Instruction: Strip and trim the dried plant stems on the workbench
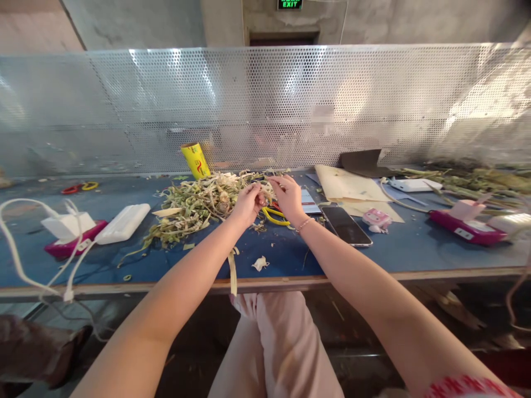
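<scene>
Over the near right side of a heap of dried plant stalks and leaves (186,207), my two hands are close together. Fingers of my left hand (249,204) are pinched, with a thin pale dried plant piece (267,193) at their tips. My right hand (289,199) is also closed in a pinch at this piece, its thumb and forefinger together. Just how each hand grips it is hard to see. A yellow loop handle (276,221), perhaps of scissors, lies below and between the hands. Close to my right wrist is a dark-screened phone (347,225).
A yellow cardboard tube (196,160) stands tilted behind the heap. White power banks (124,223), cables and magenta power strips (467,228) lie at both sides. Brown paper sheets (352,185) and a small pink case (376,219) are right. A perforated metal screen (282,110) closes the back.
</scene>
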`<action>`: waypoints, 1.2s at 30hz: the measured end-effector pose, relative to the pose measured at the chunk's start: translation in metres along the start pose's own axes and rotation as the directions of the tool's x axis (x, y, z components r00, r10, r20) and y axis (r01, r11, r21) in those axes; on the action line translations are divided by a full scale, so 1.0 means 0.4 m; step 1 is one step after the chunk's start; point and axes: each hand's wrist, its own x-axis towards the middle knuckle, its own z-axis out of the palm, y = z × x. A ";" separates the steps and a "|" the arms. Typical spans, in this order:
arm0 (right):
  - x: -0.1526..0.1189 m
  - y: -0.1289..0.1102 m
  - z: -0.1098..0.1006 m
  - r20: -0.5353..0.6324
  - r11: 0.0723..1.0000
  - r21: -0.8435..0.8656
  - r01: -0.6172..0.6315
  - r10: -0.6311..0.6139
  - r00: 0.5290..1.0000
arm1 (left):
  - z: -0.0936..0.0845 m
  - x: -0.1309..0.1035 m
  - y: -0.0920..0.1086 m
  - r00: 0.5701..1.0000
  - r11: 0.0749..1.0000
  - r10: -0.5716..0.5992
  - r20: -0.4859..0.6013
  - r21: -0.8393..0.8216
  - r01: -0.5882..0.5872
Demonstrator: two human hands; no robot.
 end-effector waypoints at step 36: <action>0.015 0.001 0.006 0.314 0.644 0.463 -0.609 0.523 0.792 | -0.045 0.030 0.000 0.970 0.949 0.237 0.051 0.202 -0.242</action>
